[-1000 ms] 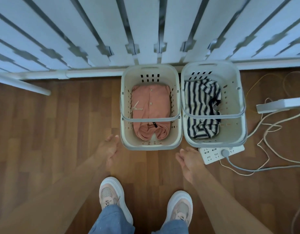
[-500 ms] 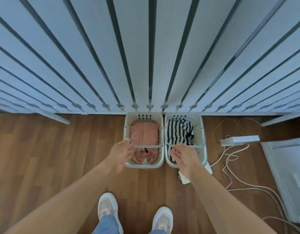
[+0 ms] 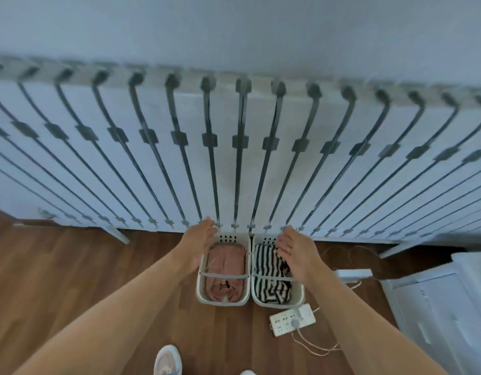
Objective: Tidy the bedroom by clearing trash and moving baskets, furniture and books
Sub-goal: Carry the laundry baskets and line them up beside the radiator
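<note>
White power strip (image 3: 292,319), seemingly touching basket (image 3: 277,305)

The only camera, on the person's head, looks forward and steeply down from standing height at the baskets (image 3: 221,302) on the floor (image 3: 71,280), with the slatted panel (image 3: 226,169) close ahead.

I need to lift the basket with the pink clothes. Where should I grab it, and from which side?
Hook the thin handle that spans the basket side to side, coming straight down from above. It lies across the open top over the pink clothes, so there should be room to hook under its middle. The right wall stands close beside the striped-clothes basket, leaving little room there.
</note>
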Motion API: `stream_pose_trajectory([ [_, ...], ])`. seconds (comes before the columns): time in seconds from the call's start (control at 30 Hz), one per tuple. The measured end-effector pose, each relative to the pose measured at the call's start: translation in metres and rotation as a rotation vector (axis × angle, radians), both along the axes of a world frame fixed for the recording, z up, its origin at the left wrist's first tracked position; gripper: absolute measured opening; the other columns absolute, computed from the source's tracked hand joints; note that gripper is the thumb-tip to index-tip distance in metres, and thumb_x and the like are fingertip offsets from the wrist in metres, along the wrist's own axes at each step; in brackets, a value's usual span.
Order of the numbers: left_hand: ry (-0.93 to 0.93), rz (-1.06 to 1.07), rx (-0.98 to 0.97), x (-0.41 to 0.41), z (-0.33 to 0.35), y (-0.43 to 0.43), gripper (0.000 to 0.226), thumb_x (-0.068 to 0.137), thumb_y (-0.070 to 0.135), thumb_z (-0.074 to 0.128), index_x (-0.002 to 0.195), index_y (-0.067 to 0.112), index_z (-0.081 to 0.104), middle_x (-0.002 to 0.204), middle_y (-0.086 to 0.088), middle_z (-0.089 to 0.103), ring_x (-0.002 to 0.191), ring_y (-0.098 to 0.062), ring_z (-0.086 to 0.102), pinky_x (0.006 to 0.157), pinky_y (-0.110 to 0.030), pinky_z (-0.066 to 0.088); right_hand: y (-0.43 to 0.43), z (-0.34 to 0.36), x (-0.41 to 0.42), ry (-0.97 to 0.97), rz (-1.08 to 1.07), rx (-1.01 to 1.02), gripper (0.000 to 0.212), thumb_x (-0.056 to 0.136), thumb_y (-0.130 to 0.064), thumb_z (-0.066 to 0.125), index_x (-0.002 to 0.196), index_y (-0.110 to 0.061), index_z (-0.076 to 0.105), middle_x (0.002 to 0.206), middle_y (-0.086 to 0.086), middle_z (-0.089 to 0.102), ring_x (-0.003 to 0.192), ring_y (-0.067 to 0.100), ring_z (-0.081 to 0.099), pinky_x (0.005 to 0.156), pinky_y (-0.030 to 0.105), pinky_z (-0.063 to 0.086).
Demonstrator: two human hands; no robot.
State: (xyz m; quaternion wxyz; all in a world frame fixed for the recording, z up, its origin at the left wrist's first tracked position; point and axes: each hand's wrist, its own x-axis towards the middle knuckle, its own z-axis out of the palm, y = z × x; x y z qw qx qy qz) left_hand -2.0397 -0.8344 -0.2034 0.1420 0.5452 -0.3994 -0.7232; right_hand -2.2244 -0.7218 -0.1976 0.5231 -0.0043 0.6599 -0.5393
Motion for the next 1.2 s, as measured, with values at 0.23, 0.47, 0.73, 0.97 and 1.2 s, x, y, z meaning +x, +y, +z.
stream_pose_trajectory([
  [0.23,-0.021,0.010,-0.085,0.024,0.075,0.020,0.051,0.103,0.038,0.031,0.142,0.007,0.039,0.145,-0.009,0.045,0.136,-0.024,0.038,0.113,-0.035,0.026,0.012,0.084,0.009,0.090,0.076,-0.054,0.047,0.101,-0.030,0.044,0.128,0.007,0.049,0.139,0.027,0.047,0.120,0.037,0.052,0.105,0.038,0.041],
  [0.47,0.053,0.013,-0.187,0.033,0.138,0.027,0.051,0.103,0.038,0.030,0.143,0.006,0.038,0.148,-0.009,0.041,0.137,-0.023,0.037,0.115,-0.036,0.026,0.021,0.143,0.022,0.141,0.146,-0.138,0.053,0.101,-0.032,0.043,0.139,0.005,0.041,0.144,0.021,0.044,0.131,0.033,0.046,0.108,0.039,0.038],
  [0.73,0.142,0.011,-0.265,0.033,0.191,0.026,0.052,0.103,0.039,0.027,0.144,0.008,0.036,0.149,-0.009,0.040,0.139,-0.024,0.035,0.116,-0.037,0.026,0.018,0.191,0.021,0.193,0.185,-0.230,0.053,0.102,-0.035,0.040,0.142,0.000,0.037,0.145,0.017,0.043,0.131,0.030,0.046,0.104,0.036,0.038],
  [0.97,0.190,0.050,-0.318,0.037,0.221,0.022,0.052,0.103,0.038,0.027,0.143,0.006,0.037,0.149,-0.010,0.039,0.139,-0.026,0.035,0.116,-0.038,0.025,0.009,0.218,0.025,0.243,0.239,-0.279,0.054,0.102,-0.035,0.039,0.143,0.000,0.036,0.146,0.018,0.042,0.132,0.032,0.044,0.109,0.039,0.036],
  [1.2,0.242,0.110,-0.373,0.054,0.253,0.008,0.052,0.103,0.038,0.028,0.144,0.007,0.037,0.148,-0.010,0.040,0.138,-0.024,0.036,0.116,-0.037,0.026,-0.019,0.252,0.045,0.272,0.285,-0.368,0.053,0.102,-0.033,0.038,0.142,0.002,0.037,0.145,0.019,0.043,0.131,0.032,0.045,0.111,0.040,0.036],
])
